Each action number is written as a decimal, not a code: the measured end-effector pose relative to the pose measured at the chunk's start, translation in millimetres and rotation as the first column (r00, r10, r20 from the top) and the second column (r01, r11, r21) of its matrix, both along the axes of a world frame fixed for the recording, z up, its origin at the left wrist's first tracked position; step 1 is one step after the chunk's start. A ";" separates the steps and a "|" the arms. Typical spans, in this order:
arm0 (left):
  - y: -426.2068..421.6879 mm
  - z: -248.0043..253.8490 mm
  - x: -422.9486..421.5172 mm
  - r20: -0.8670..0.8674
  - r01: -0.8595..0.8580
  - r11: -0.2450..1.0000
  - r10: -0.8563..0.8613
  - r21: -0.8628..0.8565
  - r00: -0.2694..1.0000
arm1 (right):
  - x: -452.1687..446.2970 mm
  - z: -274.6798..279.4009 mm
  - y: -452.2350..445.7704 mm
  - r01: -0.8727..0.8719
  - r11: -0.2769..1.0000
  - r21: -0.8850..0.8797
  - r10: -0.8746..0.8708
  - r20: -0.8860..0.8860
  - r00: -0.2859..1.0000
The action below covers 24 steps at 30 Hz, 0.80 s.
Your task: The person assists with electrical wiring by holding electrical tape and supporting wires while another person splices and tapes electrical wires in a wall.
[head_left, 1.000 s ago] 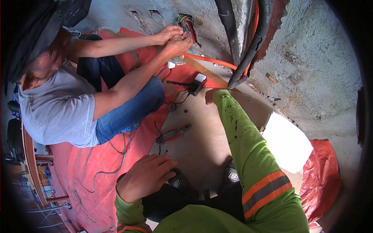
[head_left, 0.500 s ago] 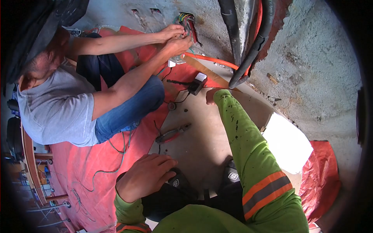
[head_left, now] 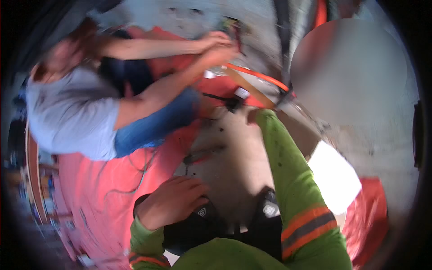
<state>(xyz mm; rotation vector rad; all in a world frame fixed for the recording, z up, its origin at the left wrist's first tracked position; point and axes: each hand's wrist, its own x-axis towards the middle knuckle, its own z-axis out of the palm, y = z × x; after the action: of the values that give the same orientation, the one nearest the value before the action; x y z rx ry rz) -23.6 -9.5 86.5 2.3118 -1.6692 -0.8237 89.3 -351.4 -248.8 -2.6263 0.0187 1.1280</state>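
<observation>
My left hand [head_left: 173, 200] rests over my bent left knee, its fingers loosely extended and holding nothing. My right arm, in a green sleeve with an orange and grey band, stretches forward. Most of my right hand [head_left: 252, 118] is hidden beyond the cuff, so its fingers cannot be made out. Close to it is a black device with a white top [head_left: 237, 98], with a dark lead. Pliers with red on the handles [head_left: 204, 154] lie on the floor board [head_left: 236, 139] between my left hand and that device. Motion blurs the view.
At left a seated co-worker [head_left: 74, 112] holds both hands at a wall opening with wires [head_left: 232, 27]. An orange conduit [head_left: 256, 74] runs from there toward dark pipes [head_left: 284, 40]. Red sheeting [head_left: 108, 180] covers the floor at left, with a thin cable on it.
The view has shifted and blurred, so the scene sits slightly farther right and the co-worker's hands appear lower. My left hand stays over my knee; my right arm remains stretched forward.
</observation>
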 end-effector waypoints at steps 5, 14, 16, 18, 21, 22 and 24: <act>9.5 -28.5 2.9 0.059 -0.018 0.952 0.038 -0.304 0.998 | 18.6 -44.1 0.4 -0.135 0.991 -0.019 0.136 0.008 0.991; 12.3 -34.9 7.2 0.006 -0.084 0.960 0.089 -0.269 0.996 | 21.7 -6.6 4.8 -0.085 0.988 -0.130 0.075 -0.080 0.994; 10.9 -31.3 7.0 0.010 -0.081 0.971 0.085 -0.224 0.996 | 21.4 -5.3 2.9 -0.078 0.987 -0.137 0.068 -0.079 0.995; 9.4 -31.1 8.9 0.016 -0.075 0.974 0.080 -0.212 0.997 | 20.6 -6.2 -1.1 -0.067 0.988 -0.137 0.057 -0.081 0.995; 10.3 -34.4 7.3 0.012 -0.103 0.971 0.108 -0.217 0.994 | 19.0 -11.5 -0.7 -0.065 0.990 -0.128 0.057 -0.064 0.996; 9.0 -36.8 5.7 -0.003 -0.097 0.970 0.099 -0.221 0.995 | 14.6 -16.5 -5.8 -0.068 0.991 -0.117 0.062 -0.055 0.997; 13.3 -24.7 3.2 -0.014 -0.096 0.966 0.096 -0.241 0.995 | 10.7 -25.6 -11.5 -0.079 0.993 -0.092 0.076 -0.035 0.996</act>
<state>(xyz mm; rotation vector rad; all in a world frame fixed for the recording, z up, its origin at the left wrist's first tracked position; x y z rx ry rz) -20.4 3.8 61.8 2.2029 -1.5461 -0.5673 100.0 -363.0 -274.3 -2.7125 -0.0248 1.2225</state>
